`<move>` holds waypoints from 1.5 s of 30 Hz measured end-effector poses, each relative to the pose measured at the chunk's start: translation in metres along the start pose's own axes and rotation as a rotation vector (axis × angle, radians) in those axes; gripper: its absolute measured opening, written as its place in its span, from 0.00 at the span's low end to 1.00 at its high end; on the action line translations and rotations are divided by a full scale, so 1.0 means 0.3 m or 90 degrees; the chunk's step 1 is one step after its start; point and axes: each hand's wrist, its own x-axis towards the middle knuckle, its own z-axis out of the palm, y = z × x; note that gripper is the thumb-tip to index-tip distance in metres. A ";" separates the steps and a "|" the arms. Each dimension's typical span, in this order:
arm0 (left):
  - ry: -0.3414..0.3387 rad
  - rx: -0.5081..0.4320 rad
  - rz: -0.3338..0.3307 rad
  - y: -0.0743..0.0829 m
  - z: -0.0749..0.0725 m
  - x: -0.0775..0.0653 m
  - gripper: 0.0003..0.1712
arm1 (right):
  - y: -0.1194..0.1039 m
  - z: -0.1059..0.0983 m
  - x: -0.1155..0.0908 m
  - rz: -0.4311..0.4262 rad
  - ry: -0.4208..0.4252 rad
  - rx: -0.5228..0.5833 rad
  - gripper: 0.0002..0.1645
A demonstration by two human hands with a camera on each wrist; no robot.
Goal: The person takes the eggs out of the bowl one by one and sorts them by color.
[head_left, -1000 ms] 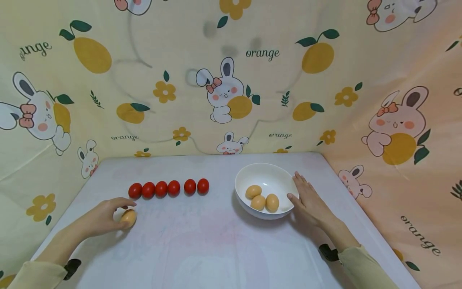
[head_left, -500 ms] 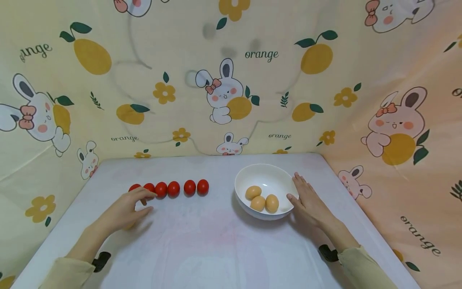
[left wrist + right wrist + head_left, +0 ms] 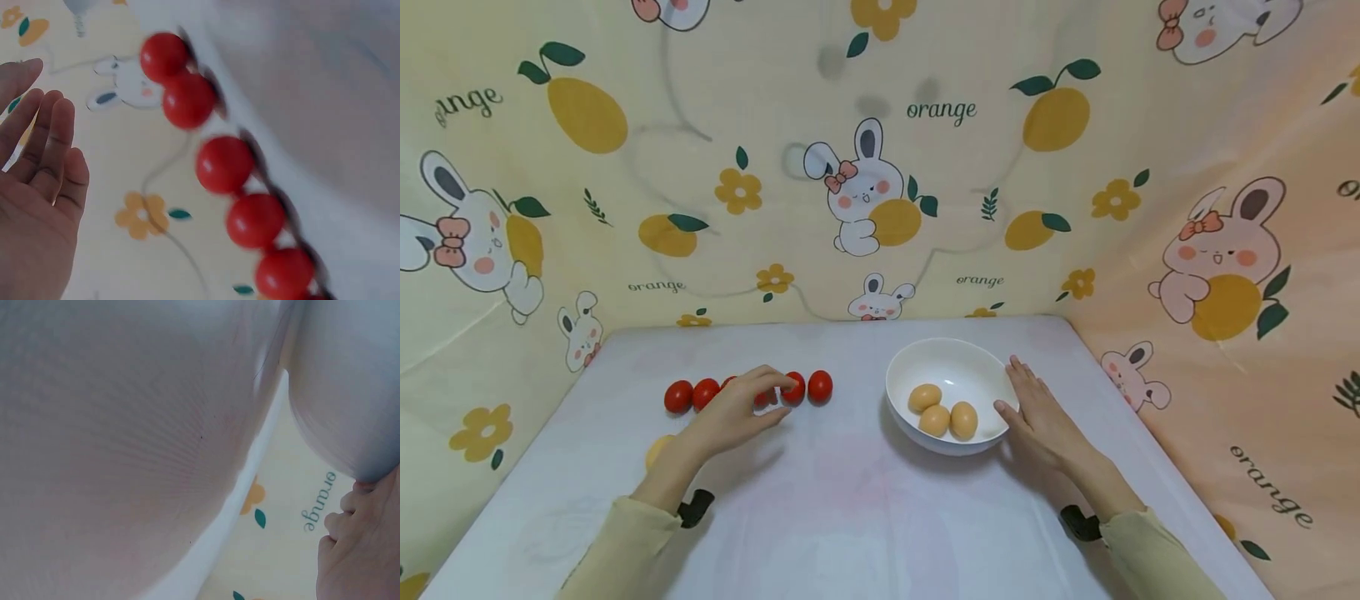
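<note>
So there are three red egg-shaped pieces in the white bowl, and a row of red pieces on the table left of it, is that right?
Not quite. The three egg-shaped pieces in the white bowl are yellow, not red; the head view shows it. The row of red pieces on the table left of the bowl is as you said.

The left sleeve (image 3: 621, 550) and the right sleeve (image 3: 1157, 557) are plain, pale khaki cloth with a slight yellow-green cast and soft creases, each ending short of the wrist. A small, rounded black unit is worn at each wrist, the left unit (image 3: 696, 508) on the right side and the right unit (image 3: 1080, 523) on the left. The left grip (image 3: 730, 417) has slender fingers (image 3: 59, 122) with creased joints.
</note>
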 end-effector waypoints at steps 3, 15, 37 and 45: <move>-0.006 -0.027 0.019 0.029 0.034 0.049 0.22 | 0.003 -0.001 0.001 0.000 0.001 -0.001 0.47; -0.019 -0.078 0.100 0.127 0.157 0.231 0.22 | 0.002 0.004 -0.001 0.002 0.000 -0.006 0.48; -0.272 0.033 0.139 0.266 0.298 0.557 0.20 | 0.005 0.002 0.005 -0.011 0.007 -0.010 0.47; -0.395 0.081 0.087 0.280 0.349 0.610 0.25 | 0.010 0.000 0.007 -0.011 0.007 -0.014 0.47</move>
